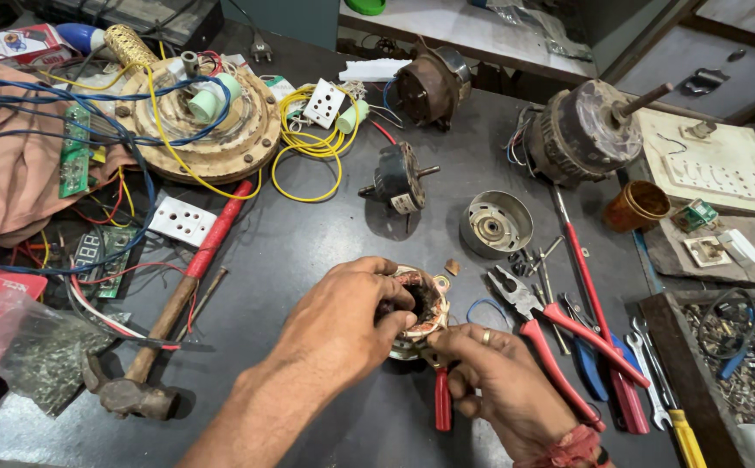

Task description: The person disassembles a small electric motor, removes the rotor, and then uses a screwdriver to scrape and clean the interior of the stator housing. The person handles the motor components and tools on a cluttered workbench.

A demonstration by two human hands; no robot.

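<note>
My left hand [343, 321] grips a small motor stator [421, 305] with copper windings, held just above the dark workbench [308, 243]. My right hand [499, 381] holds a red-handled tool [442, 400] whose tip, hidden by my fingers, meets the stator's lower edge. A ring sits on one finger of the right hand.
Red-handled pliers [542, 325], screwdrivers and wrenches lie to the right. A round metal motor cover [496, 224] and a small black motor [397, 178] sit behind the hands. A hammer [165, 334] lies to the left, with circuit boards, coloured wires and a large winding disc [200, 121].
</note>
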